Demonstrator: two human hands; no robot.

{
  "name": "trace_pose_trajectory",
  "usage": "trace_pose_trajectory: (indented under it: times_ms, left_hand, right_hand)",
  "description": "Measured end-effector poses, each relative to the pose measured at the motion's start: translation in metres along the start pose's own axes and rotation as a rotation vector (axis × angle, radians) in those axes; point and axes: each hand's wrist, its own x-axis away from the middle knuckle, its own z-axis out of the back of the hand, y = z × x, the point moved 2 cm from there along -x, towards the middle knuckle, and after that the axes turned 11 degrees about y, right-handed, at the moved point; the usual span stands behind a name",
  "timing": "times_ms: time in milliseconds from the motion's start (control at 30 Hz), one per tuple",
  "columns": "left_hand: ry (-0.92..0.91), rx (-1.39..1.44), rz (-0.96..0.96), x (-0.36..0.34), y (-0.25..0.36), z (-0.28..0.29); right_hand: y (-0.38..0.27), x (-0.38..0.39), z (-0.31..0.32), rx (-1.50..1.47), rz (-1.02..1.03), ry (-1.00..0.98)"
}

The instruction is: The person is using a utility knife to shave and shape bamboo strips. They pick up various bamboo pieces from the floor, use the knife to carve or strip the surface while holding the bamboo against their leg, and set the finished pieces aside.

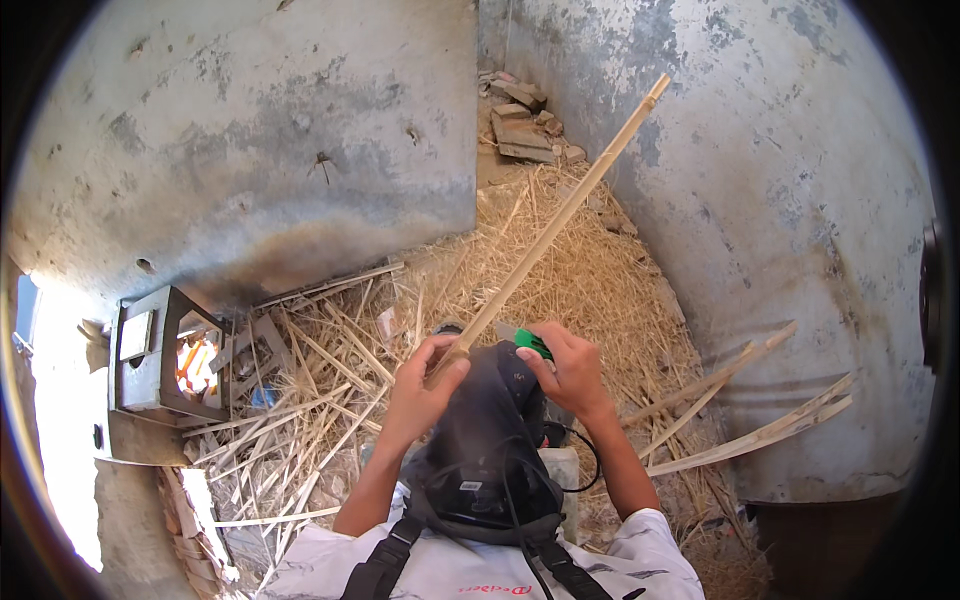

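Observation:
My left hand (425, 378) is closed round the near end of a long, pale bamboo strip (560, 222). The strip slants up and away to the right, its far tip raised in front of the grey wall. A green-handled utility knife (533, 344) is gripped in my right hand (571, 367). Its blade (506, 331) points left towards the strip, close to my left hand; whether it touches the bamboo I cannot tell. Both hands are above my lap, in front of a black bag (485, 470) with straps over my white shirt.
Bamboo shavings (600, 270) cover the floor ahead. Loose split strips (330, 370) lie at the left, beside a box with a framed opening (170, 355). More bamboo strips (765, 425) rest at the right near a curved grey wall (800, 200). Broken bricks (525, 125) are piled at the back.

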Motion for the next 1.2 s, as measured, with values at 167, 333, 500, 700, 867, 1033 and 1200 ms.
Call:
trace_pose_trajectory:
  times_ms: [167,333,500,700,867,1033,1200]
  left_hand:
    - [0.038,-0.033,-0.068,0.005,0.005,-0.007]
    - [0.101,-0.062,-0.064,0.009,0.013,-0.013]
    - [0.174,-0.103,-0.109,0.010,0.011,-0.014]
    - [0.208,-0.144,-0.161,0.011,0.014,-0.015]
    - [0.199,-0.160,-0.150,0.012,0.018,-0.014]
    - [0.171,-0.234,-0.104,0.016,0.020,-0.008]
    - [0.193,-0.233,-0.137,0.019,0.012,-0.003]
  right_hand:
    - [-0.009,0.006,-0.009,0.083,0.070,-0.063]
    - [-0.012,0.009,-0.015,0.126,0.075,-0.054]
    - [-0.018,0.007,-0.015,0.151,0.096,-0.004]
    - [-0.022,0.004,-0.009,0.241,0.160,0.069]
    - [-0.022,0.003,-0.005,0.265,0.161,0.101]
    - [-0.018,0.003,-0.001,0.269,0.142,0.111]
    - [0.004,-0.001,0.008,0.281,0.065,0.255]
